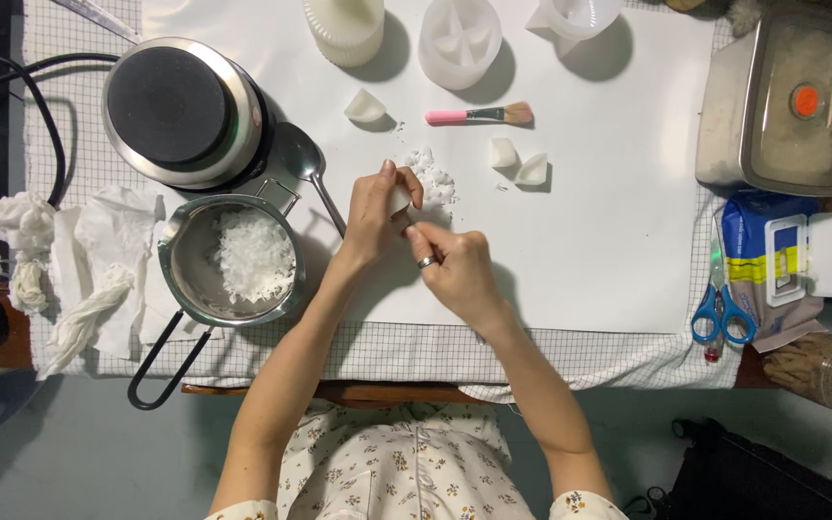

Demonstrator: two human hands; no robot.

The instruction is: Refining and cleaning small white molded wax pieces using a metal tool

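— Seen from overhead at a craft table: what are the hands doing?

— The left hand [370,217] and the right hand [456,272] meet over a white sheet [609,241]. The left hand's fingers are pinched on a small white wax piece [399,200]; the right hand, a ring on one finger, is curled with its fingertips against the same piece from below.

— And where does that piece sit?

— Lifted just above the sheet, right beside a little heap of white wax crumbs [432,175].

— What surrounds them?

— To the left, a steel pot [233,258] holding white flakes, its black handle hanging over the table edge, with a spoon [306,164] and a round hot plate [183,111] just behind it. Crumpled tissues [98,260] lie further left. Past the hands, a pink-handled brush [479,116] and three more white wax wedges [520,164]. On the right, blue-handled scissors [722,310] next to a wipes pack [763,260], and a lidded steel container [787,101].
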